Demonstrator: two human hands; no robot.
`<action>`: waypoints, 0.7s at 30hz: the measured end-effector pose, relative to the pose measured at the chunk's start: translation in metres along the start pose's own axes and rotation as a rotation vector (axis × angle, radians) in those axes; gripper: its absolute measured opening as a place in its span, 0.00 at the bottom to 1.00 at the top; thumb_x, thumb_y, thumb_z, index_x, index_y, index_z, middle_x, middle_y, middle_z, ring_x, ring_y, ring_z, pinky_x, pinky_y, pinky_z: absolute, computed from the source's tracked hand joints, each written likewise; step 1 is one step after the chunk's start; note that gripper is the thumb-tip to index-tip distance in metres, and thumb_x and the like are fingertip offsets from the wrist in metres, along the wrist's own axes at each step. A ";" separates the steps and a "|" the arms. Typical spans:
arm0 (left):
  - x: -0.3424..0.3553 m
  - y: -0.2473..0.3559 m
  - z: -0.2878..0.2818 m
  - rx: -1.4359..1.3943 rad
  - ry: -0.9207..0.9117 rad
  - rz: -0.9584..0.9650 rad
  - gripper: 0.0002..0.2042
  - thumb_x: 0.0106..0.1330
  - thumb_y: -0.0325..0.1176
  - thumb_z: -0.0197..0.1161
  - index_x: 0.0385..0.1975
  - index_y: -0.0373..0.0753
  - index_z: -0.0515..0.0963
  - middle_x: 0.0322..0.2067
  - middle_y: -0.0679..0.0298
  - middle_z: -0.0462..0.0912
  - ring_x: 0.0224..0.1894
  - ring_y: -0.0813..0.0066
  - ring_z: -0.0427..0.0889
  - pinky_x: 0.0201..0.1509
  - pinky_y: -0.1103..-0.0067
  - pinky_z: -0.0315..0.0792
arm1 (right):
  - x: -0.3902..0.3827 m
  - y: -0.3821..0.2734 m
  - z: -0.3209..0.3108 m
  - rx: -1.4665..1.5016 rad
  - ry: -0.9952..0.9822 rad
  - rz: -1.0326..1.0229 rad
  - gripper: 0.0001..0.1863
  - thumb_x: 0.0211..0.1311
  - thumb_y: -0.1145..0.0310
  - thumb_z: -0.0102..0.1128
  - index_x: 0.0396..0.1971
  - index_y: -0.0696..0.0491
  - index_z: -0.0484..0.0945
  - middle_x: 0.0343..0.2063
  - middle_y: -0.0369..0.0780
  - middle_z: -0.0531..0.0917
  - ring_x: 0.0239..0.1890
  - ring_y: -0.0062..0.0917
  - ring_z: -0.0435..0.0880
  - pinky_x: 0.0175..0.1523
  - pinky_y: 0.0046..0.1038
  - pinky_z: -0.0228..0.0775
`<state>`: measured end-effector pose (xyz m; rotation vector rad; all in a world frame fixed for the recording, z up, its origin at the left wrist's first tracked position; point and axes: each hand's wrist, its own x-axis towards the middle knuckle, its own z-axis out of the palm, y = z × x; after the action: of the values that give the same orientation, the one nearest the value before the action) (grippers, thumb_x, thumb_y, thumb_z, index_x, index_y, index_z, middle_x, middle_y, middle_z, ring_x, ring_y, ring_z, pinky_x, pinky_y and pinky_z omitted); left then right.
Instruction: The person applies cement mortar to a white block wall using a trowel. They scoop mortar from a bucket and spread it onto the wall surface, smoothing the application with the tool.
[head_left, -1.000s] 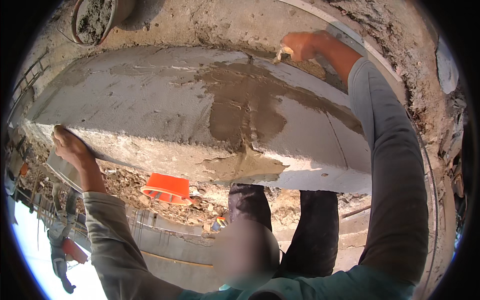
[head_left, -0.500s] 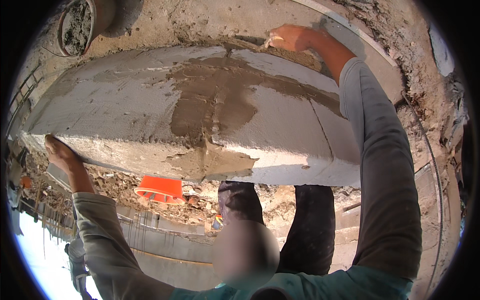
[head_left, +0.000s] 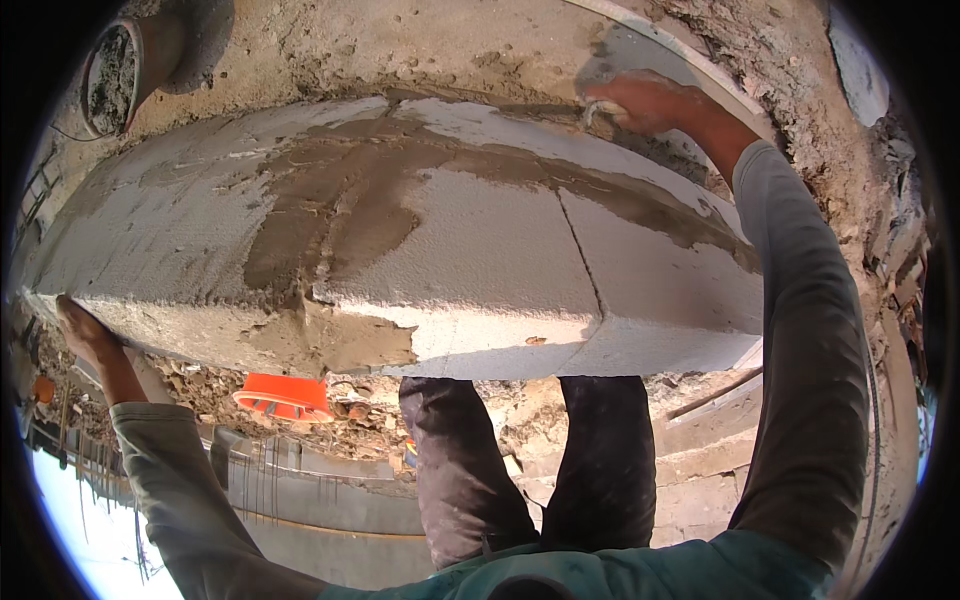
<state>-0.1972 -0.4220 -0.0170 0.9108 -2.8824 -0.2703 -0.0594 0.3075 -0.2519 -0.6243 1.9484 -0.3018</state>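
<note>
Across the view runs a low wall of pale blocks (head_left: 480,235), with thin dark joints between them. Wet grey-brown mortar (head_left: 345,205) is smeared over one joint, along the far part of the top and down onto the near face. My left hand (head_left: 88,335) grips the wall's near edge at the far left, its fingers partly hidden. Beyond the far edge, at the right, my right hand (head_left: 645,103) is closed with the thumb side toward the left. A small pale part shows at its fingertips; what it holds is too unclear to name.
A bucket of grey mortar (head_left: 112,85) lies tilted at the far left. On the rubble (head_left: 370,400) by my legs (head_left: 470,450) sits an orange tub (head_left: 285,395). A cable (head_left: 873,430) runs down the right side, and thin rods (head_left: 265,475) stand at the lower left.
My right hand has moved right along the wall's far side, away from the mortared joint. The view has shifted, so the wall appears further left. My left hand stays on the near edge.
</note>
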 end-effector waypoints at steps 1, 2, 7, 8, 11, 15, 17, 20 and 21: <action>0.000 0.003 0.001 -0.055 0.001 -0.024 0.31 0.67 0.54 0.47 0.51 0.27 0.75 0.47 0.48 0.78 0.44 0.57 0.76 0.52 0.64 0.68 | -0.002 0.016 0.011 0.038 0.078 0.001 0.33 0.58 0.78 0.55 0.66 0.50 0.61 0.55 0.48 0.75 0.57 0.44 0.74 0.61 0.44 0.67; 0.013 -0.009 0.002 -0.052 -0.062 -0.037 0.34 0.68 0.56 0.47 0.58 0.29 0.70 0.54 0.47 0.75 0.51 0.55 0.74 0.58 0.65 0.66 | -0.004 0.032 0.022 0.077 0.158 0.000 0.34 0.58 0.78 0.55 0.66 0.50 0.61 0.55 0.48 0.74 0.57 0.44 0.74 0.62 0.44 0.66; 0.026 -0.032 -0.001 -0.044 -0.134 -0.136 0.39 0.69 0.61 0.45 0.68 0.32 0.58 0.66 0.46 0.61 0.64 0.53 0.64 0.67 0.66 0.59 | 0.004 -0.015 -0.012 0.100 -0.166 0.152 0.33 0.60 0.76 0.56 0.67 0.50 0.60 0.55 0.48 0.74 0.59 0.43 0.71 0.65 0.41 0.62; 0.012 -0.027 -0.007 -0.060 -0.171 -0.123 0.40 0.69 0.62 0.44 0.69 0.32 0.56 0.68 0.46 0.58 0.66 0.52 0.62 0.69 0.66 0.57 | -0.004 -0.020 -0.013 0.150 -0.221 0.104 0.33 0.60 0.76 0.56 0.67 0.50 0.60 0.55 0.48 0.74 0.59 0.43 0.71 0.65 0.41 0.62; -0.063 0.019 -0.008 0.047 -0.143 0.276 0.40 0.70 0.63 0.41 0.69 0.33 0.55 0.69 0.47 0.55 0.69 0.53 0.59 0.71 0.66 0.54 | -0.036 0.027 0.011 0.141 0.013 0.098 0.32 0.60 0.75 0.56 0.66 0.50 0.61 0.55 0.48 0.74 0.57 0.43 0.74 0.63 0.41 0.65; -0.096 0.001 -0.016 0.087 -0.144 0.385 0.41 0.71 0.64 0.35 0.70 0.30 0.52 0.70 0.45 0.51 0.72 0.54 0.53 0.75 0.66 0.47 | -0.056 0.044 0.013 -0.084 -0.177 0.204 0.31 0.61 0.72 0.55 0.66 0.49 0.61 0.55 0.49 0.74 0.58 0.42 0.73 0.64 0.43 0.64; -0.131 0.020 0.003 0.012 -0.149 0.347 0.41 0.72 0.63 0.35 0.69 0.29 0.52 0.71 0.45 0.50 0.72 0.54 0.52 0.75 0.66 0.46 | -0.078 0.059 0.039 -0.218 -0.420 0.233 0.30 0.62 0.71 0.54 0.66 0.48 0.62 0.54 0.49 0.75 0.59 0.41 0.72 0.64 0.43 0.63; -0.136 0.032 -0.011 0.051 -0.109 0.381 0.40 0.72 0.61 0.37 0.68 0.27 0.53 0.70 0.44 0.52 0.72 0.54 0.53 0.75 0.65 0.47 | -0.140 0.085 0.070 0.052 -0.052 0.149 0.26 0.55 0.78 0.55 0.57 0.51 0.72 0.45 0.48 0.82 0.50 0.42 0.80 0.56 0.41 0.72; -0.138 0.034 -0.011 0.041 -0.104 0.383 0.40 0.72 0.61 0.38 0.68 0.26 0.54 0.70 0.44 0.52 0.72 0.53 0.53 0.74 0.65 0.48 | -0.161 0.101 0.085 0.009 0.025 0.176 0.25 0.54 0.78 0.55 0.55 0.52 0.73 0.43 0.48 0.82 0.49 0.43 0.81 0.55 0.40 0.73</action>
<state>-0.1021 -0.3166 -0.0064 0.3426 -3.0859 -0.2286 0.0422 0.4853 -0.2147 -0.4416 2.0100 -0.2089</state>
